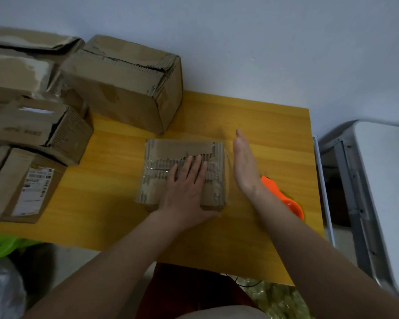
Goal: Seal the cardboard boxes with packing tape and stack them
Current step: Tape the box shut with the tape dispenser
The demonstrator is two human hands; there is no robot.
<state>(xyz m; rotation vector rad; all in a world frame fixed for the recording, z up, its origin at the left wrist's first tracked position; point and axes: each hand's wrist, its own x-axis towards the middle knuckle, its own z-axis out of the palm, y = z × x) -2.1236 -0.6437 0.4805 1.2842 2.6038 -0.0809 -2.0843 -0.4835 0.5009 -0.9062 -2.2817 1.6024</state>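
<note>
Yellow table (251, 125): small box (161, 153) flat, squarish; left hand (184, 187) pressing top.

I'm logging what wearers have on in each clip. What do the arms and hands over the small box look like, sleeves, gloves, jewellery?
Both forearms are bare as far as the frame shows: no sleeves in view. The left hand and right hand wear no gloves, and no rings, watch or bracelet are visible.

Looks like a makeshift home packing corner: worn cardboard boxes (122, 84) piled on a small yellow table (263, 125) against a bare white wall (240, 42).
</note>
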